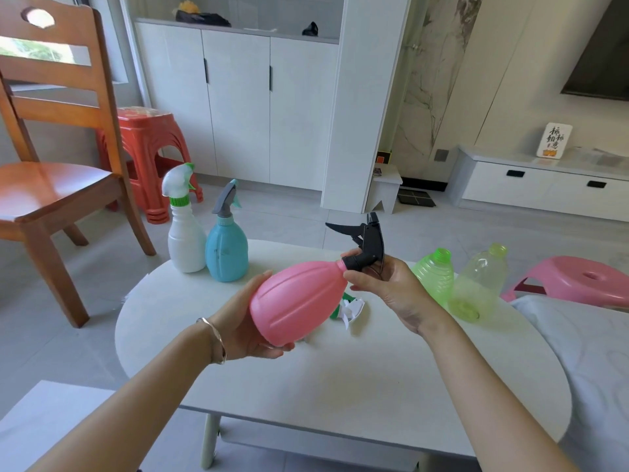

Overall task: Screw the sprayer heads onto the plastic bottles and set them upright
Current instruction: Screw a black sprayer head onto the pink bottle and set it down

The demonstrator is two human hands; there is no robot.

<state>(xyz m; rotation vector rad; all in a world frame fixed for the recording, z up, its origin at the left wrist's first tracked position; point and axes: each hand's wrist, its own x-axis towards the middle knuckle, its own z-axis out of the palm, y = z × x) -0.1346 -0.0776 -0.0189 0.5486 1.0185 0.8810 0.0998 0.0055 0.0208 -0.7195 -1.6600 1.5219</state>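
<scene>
Five bottles are in view, none showing any liquid. The white bottle [185,240] and the blue bottle [226,251] stand upright, touching side by side, at the far left of the white table [340,376], each already fitted with a sprayer head. Two open-necked bottles are at the far right: a green bottle [435,274] and a clear yellowish bottle [478,284], both see-through and empty, both tilted rather than standing straight; whether they touch each other cannot be told.

The fifth, the pink bottle [299,301], is held above the table, lying almost on its side with its neck pointing up and to the right. My left hand [250,321] cups its rounded base, fingers curled around it in a firm grip; a thin bracelet [214,338] sits on that wrist. My right hand [384,284] is closed on the collar of the black sprayer head [366,245], thumb and fingertips pinching it where it meets the pink neck. The trigger points left.

One loose white-and-green sprayer head [349,310] lies on the table just behind the pink bottle, partly hidden by it. Counted: five bottles, four sprayer heads, two hands.
</scene>
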